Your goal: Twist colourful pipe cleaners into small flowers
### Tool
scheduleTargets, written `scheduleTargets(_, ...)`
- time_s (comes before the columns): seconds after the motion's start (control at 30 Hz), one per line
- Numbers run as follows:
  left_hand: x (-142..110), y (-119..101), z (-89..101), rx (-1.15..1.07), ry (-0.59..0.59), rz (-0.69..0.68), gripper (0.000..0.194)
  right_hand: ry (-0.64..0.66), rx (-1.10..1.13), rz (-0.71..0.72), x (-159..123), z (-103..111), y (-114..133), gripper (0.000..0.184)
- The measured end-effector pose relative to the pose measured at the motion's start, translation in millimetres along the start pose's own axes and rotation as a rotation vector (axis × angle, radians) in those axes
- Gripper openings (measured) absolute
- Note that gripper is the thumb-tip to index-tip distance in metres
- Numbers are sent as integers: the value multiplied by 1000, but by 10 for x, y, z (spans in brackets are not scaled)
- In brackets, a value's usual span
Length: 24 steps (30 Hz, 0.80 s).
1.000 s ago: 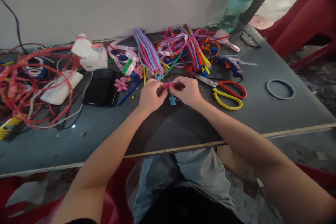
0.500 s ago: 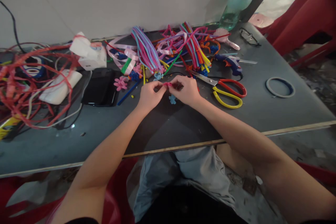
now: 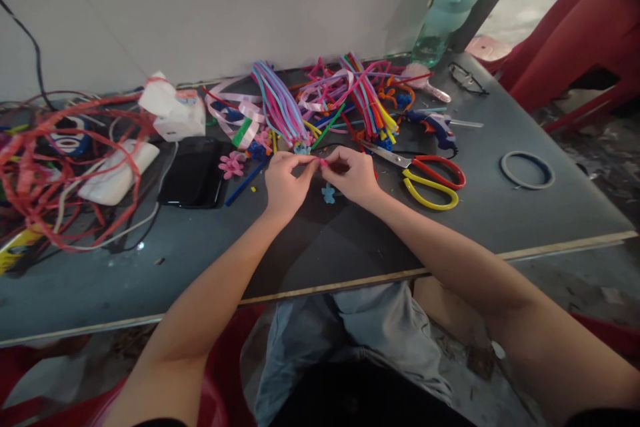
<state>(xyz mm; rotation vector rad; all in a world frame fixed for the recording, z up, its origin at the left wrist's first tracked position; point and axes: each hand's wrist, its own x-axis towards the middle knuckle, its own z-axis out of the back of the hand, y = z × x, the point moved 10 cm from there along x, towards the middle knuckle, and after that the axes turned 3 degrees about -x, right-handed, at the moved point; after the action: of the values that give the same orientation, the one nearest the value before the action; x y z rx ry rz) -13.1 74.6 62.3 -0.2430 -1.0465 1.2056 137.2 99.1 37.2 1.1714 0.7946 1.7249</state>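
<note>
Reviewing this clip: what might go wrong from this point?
The pink piece is small and mostly hidden by the left hand and right hand, so it could slip or bend wrongly unnoticed.

The scissors lie beside the right hand, blades partly open, it seems; a careless sideways move might nick it.

The blue flower sits just below the fingers and might get knocked.

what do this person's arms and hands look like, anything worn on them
The left hand and right hand are ungloved, with no ring, watch or bracelet to be seen. Both forearms are bare. The edge of a black sleeve shows on each arm at the bottom of the picture. Nails are too small to make out.
</note>
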Motion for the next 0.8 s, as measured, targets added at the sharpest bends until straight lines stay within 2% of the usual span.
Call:
scheduleTargets(0.07,-9,-94,-4,80,-6,-56,3,-25,-83,54,6,40,59,13)
scheduleTargets(0.17,-35,-174,-69,196,49,-130,5,-14,-165,104,19,42,96,13)
scheduleTargets(0.3,-51,-149,-149,272,114,-203,15,16,-51,97,40,33,80,13)
scheduleTargets(0.43,-48,-198,-91,194,61,-313,14,43,64,100,54,35,107,16)
scheduleTargets(0.63,-31,-114,28,-28,-12,-181,5,66,163,63,21,13,105,23)
scheduleTargets(0.8,-65,-278,57,-29,-27,-285,12,84,181,40,-4,-25,73,23)
